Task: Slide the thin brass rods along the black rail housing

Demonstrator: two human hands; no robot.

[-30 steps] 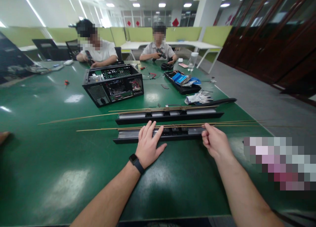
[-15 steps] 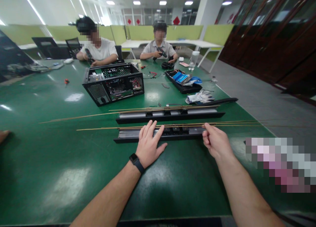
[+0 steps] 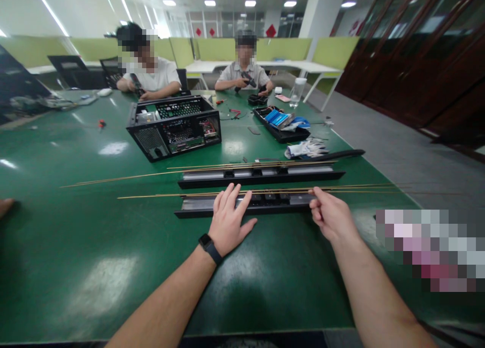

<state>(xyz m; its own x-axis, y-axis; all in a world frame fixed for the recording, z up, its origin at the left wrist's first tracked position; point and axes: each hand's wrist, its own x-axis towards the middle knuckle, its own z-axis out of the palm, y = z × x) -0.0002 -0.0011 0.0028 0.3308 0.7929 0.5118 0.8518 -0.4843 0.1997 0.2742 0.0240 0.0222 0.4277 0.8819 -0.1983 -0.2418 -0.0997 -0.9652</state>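
My left hand (image 3: pixel 229 221) lies with its fingers spread over the near black-edged trough (image 3: pixel 197 213), fingertips reaching the thin golden rods (image 3: pixel 146 197) along its back edge. At the trough's right end, the thumb and forefinger of my right hand (image 3: pixel 331 214) are pinched on those rods, the other fingers curled. The rods stick out well past both ends of the trough. Black blocks (image 3: pixel 270 197) sit inside it between the hands. Behind and parallel lies a second trough (image 3: pixel 261 180), with more thin golden rods (image 3: pixel 125 179) across its back.
An opened black computer case (image 3: pixel 174 128) stands beyond the troughs. To its right are a black tray (image 3: pixel 282 125) with blue items, white gloves (image 3: pixel 306 149) and a clear bottle (image 3: pixel 297 91). Two people sit across the green table (image 3: pixel 94 227). Another hand (image 3: pixel 5 206) shows at the left edge.
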